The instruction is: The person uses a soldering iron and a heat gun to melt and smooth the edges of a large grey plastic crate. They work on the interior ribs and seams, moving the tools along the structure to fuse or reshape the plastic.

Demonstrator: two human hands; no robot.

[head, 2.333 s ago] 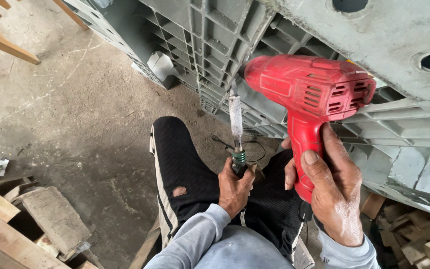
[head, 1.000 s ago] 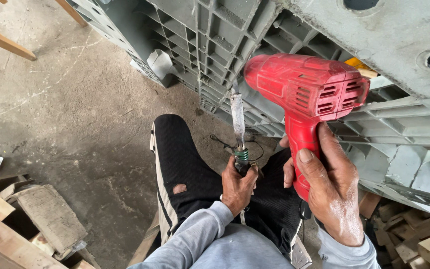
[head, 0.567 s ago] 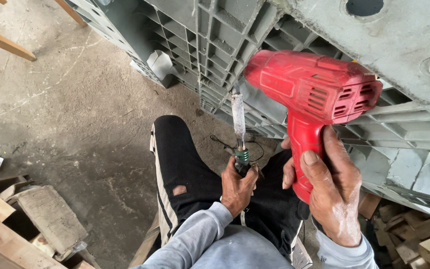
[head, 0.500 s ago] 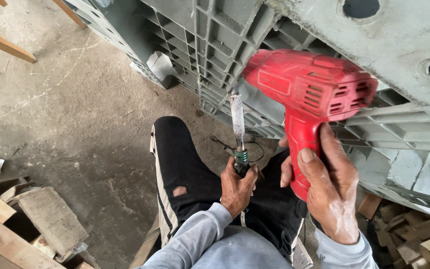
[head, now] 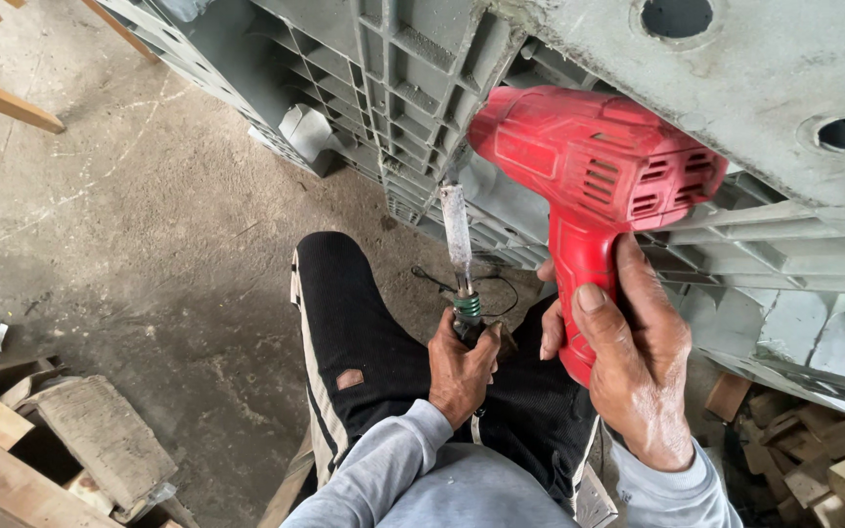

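Right hand [head: 638, 362]: grasping red power tool [head: 589, 176]. Left hand [head: 462, 367]: clenched around upright rod tool [head: 458, 240] against grey plastic pallet [head: 393, 88].

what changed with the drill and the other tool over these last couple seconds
Almost nothing. The red drill wobbled slightly in the right hand, nose kept against the grey plastic pallet. The left hand kept its grip on the flat-bladed tool, upright above the knee. Nothing was picked up or let go.
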